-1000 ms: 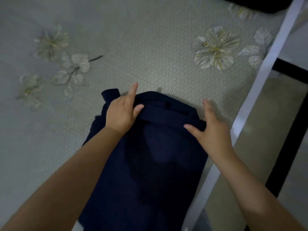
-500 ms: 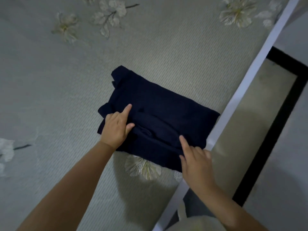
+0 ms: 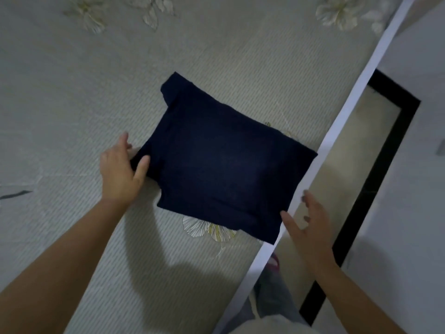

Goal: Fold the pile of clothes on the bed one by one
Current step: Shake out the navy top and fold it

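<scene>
1. Navy garment point(image 3: 224, 160): folded to a compact rectangle, flat on the bedspread point(image 3: 72, 116), between my two hands.
2. My left hand point(image 3: 120, 172): thumb on top of its near corner, fingers at the edge, pinching it.
3. My right hand point(image 3: 310, 227): fingers spread, holding nothing, just beside the opposite corner at the bed edge point(image 3: 337, 121).
4. Step, as I judge: final squaring. Next: set it aside, fetch another; no pile in view.

Matt navy cloth garment point(image 3: 224, 160); ribbed, woven-looking bedsheet point(image 3: 72, 92); at three o'clock, a smooth, possibly glossy floor point(image 3: 414, 189)
</scene>
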A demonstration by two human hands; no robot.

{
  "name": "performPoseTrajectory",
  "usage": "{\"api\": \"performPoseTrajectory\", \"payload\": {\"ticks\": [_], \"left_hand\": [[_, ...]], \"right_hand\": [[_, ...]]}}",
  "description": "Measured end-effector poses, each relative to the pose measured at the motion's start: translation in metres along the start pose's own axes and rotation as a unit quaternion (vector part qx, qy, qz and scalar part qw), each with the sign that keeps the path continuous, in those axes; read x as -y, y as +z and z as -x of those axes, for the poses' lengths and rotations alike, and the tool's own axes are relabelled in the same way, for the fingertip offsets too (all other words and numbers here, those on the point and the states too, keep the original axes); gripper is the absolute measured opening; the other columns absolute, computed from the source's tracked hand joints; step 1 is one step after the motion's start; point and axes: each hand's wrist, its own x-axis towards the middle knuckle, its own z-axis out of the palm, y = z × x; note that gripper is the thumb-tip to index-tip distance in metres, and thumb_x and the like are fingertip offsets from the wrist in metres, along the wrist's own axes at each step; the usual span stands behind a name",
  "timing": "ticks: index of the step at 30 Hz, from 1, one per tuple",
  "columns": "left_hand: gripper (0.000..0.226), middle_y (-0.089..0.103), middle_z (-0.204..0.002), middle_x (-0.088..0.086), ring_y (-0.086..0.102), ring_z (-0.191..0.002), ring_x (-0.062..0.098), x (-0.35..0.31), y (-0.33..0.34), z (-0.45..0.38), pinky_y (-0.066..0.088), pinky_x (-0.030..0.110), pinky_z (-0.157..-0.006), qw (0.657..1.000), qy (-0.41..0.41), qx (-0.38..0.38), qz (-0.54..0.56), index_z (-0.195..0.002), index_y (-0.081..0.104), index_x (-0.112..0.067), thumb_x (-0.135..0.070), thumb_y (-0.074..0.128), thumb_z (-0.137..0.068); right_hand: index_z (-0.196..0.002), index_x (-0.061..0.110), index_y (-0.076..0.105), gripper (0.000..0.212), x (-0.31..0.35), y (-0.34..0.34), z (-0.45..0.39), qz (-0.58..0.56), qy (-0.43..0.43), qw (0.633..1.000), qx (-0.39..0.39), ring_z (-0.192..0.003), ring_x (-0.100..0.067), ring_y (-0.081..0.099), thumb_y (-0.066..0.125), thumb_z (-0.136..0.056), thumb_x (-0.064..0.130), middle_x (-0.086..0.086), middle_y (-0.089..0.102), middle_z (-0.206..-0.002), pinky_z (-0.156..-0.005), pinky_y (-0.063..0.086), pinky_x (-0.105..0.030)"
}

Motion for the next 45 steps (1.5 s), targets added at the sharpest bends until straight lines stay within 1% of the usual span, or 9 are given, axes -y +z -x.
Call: {"api": "performPoseTrajectory", "payload": {"ticks": [3, 7, 12, 16, 20, 24, 33, 41, 45], "left_hand": [[0.093, 0.040, -0.137, 0.024, 0.041, -0.124, 0.038, -0.010, 0.010, -0.035, 0.033, 0.045, -0.103, 0.992, -0.097, 0.060, 0.062, -0.146, 0.005, -0.010, -0.048, 0.061, -0.081], [0.105, 0.035, -0.145, 0.015, 0.044, -0.124, 0.033, -0.027, 0.024, -0.056, 0.036, 0.038, -0.099, 0.980, -0.081, 0.181, 0.031, -0.143, -0.016, -0.032, -0.057, 0.060, -0.075], [0.103, 0.026, -0.150, 0.006, 0.042, -0.125, 0.029, -0.038, 0.034, -0.052, 0.033, 0.034, -0.101, 0.976, -0.060, 0.195, 0.071, -0.139, -0.019, -0.034, -0.043, 0.065, -0.079], [0.095, 0.024, -0.144, -0.011, 0.039, -0.121, 0.015, -0.044, 0.040, -0.036, 0.029, 0.025, -0.098, 0.977, -0.059, 0.145, 0.148, -0.135, -0.016, -0.039, -0.034, 0.063, -0.083], [0.087, 0.016, -0.133, -0.025, 0.026, -0.119, -0.002, -0.062, 0.043, -0.031, 0.022, 0.017, -0.100, 0.953, -0.085, 0.142, 0.254, -0.129, -0.011, -0.047, -0.022, 0.060, -0.086], [0.084, 0.022, -0.133, -0.023, 0.030, -0.119, 0.000, -0.092, 0.039, -0.032, 0.025, 0.019, -0.099, 0.959, -0.086, 0.113, 0.247, -0.130, -0.007, -0.048, -0.019, 0.059, -0.087], [0.089, 0.039, -0.142, 0.003, 0.041, -0.116, 0.009, -0.210, 0.026, -0.104, 0.029, 0.019, -0.093, 0.979, -0.073, 0.067, 0.180, -0.137, -0.008, -0.039, -0.020, 0.061, -0.086], [0.090, 0.033, -0.145, 0.002, 0.034, -0.119, 0.006, -0.371, 0.061, -0.218, 0.026, 0.020, -0.095, 0.983, -0.036, 0.003, 0.180, -0.146, -0.002, -0.028, -0.019, 0.063, -0.084], [0.093, 0.034, -0.147, 0.006, 0.039, -0.128, 0.024, -0.442, 0.072, -0.280, 0.030, 0.025, -0.095, 0.983, -0.032, -0.028, 0.177, -0.146, -0.003, -0.025, -0.022, 0.065, -0.083]], "right_hand": [[-0.146, 0.025, 0.007, 0.091, 0.019, 0.015, -0.030, -0.081, 0.105, 0.991, 0.034, -0.122, -0.014, 0.038, 0.067, -0.079, 0.035, -0.004, 0.035, -0.143, -0.101, 0.035, -0.032], [-0.145, 0.031, -0.003, 0.099, 0.031, 0.032, -0.053, -0.035, 0.154, 0.987, 0.041, -0.111, -0.035, 0.050, 0.070, -0.078, 0.034, -0.020, 0.044, -0.131, -0.089, 0.041, -0.033], [-0.141, 0.040, -0.007, 0.094, 0.030, 0.031, -0.057, -0.071, 0.105, 0.990, 0.063, -0.102, -0.025, 0.056, 0.064, -0.084, 0.020, -0.003, 0.047, -0.136, -0.083, 0.040, -0.024], [-0.133, 0.053, 0.001, 0.085, 0.028, 0.019, -0.056, -0.219, 0.094, 0.970, 0.048, -0.131, -0.013, 0.034, 0.063, -0.085, 0.019, 0.012, 0.023, -0.150, -0.107, 0.031, -0.033], [-0.118, 0.067, 0.012, 0.063, 0.030, -0.003, -0.071, -0.227, 0.045, 0.972, 0.044, -0.123, 0.003, 0.032, 0.052, -0.091, 0.026, 0.030, 0.024, -0.136, -0.101, 0.028, -0.017], [-0.123, 0.058, 0.012, 0.054, 0.028, -0.036, -0.107, -0.126, 0.001, 0.987, 0.103, -0.112, 0.001, 0.036, 0.044, -0.096, 0.023, 0.021, 0.032, -0.128, -0.087, 0.025, 0.000], [-0.142, 0.018, 0.027, 0.078, 0.041, -0.126, -0.205, -0.080, -0.012, 0.994, 0.071, -0.099, -0.004, 0.045, 0.070, -0.078, 0.031, -0.003, 0.054, -0.127, -0.081, 0.030, -0.004], [-0.144, 0.020, 0.020, 0.084, 0.040, -0.263, -0.351, -0.068, -0.078, 0.995, 0.018, -0.120, -0.018, 0.047, 0.069, -0.078, 0.034, -0.004, 0.049, -0.134, -0.090, 0.033, -0.018], [-0.144, 0.022, 0.022, 0.082, 0.049, -0.326, -0.414, -0.068, -0.097, 0.993, -0.025, -0.123, -0.018, 0.044, 0.069, -0.078, 0.034, -0.003, 0.046, -0.137, -0.091, 0.031, -0.019]]}}
